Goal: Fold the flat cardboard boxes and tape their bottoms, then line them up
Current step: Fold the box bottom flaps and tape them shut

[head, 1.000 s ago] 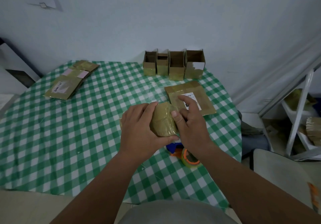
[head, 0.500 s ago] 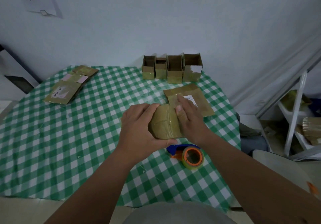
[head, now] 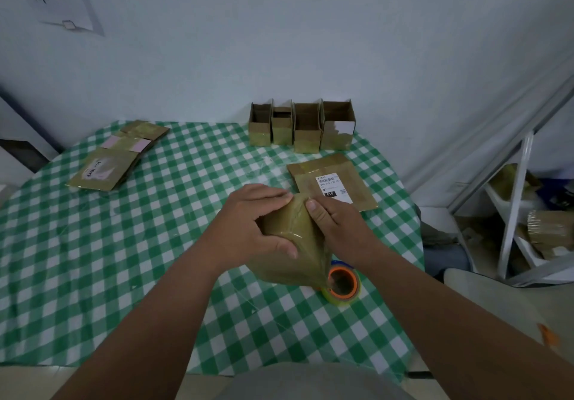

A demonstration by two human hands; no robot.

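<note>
Both hands hold a small folded cardboard box (head: 287,255) above the table, its taped brown face turned up toward me. My left hand (head: 251,225) grips its left side with the thumb across the front. My right hand (head: 337,224) presses fingers along its upper right edge. A tape dispenser with an orange core (head: 343,283) lies on the table just below the box, partly hidden by it. A flat box with a white label (head: 332,180) lies right behind my hands. Several folded open boxes (head: 301,126) stand in a row at the far edge.
A stack of flat cardboard boxes (head: 115,155) lies at the far left of the green checked tablecloth (head: 108,244). A white wall rises behind the table. To the right stand a white metal rack with cardboard (head: 528,213) and a grey seat (head: 497,306).
The box has tipped so its lower end swings toward me and now covers part of the tape dispenser. My right fingers slid along the box's upper right edge. The camera has tilted slightly.
</note>
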